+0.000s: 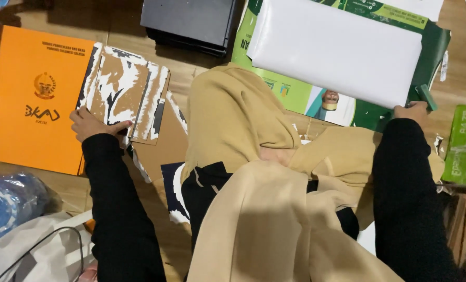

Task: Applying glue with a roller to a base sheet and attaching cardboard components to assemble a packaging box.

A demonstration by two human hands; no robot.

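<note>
My left hand (89,124) rests on the lower edge of a brown cardboard piece (123,99) with torn black-and-white paper stuck to it, fingers curled over it. Beside it lies an orange folder (32,99). My right hand (413,112) grips a small green tool (427,96) at the lower right corner of a curled white sheet (337,49), which lies on a green printed poster (295,91). Both arms wear black sleeves. Tan cloth (243,130) drapes over my lap between them.
A black flat box (188,21) lies at the top. A green paper pack (462,143) sits at the right edge. A blue plastic-wrapped bundle (8,201) and a grey bag (39,250) lie at the lower left on the wooden floor (71,190).
</note>
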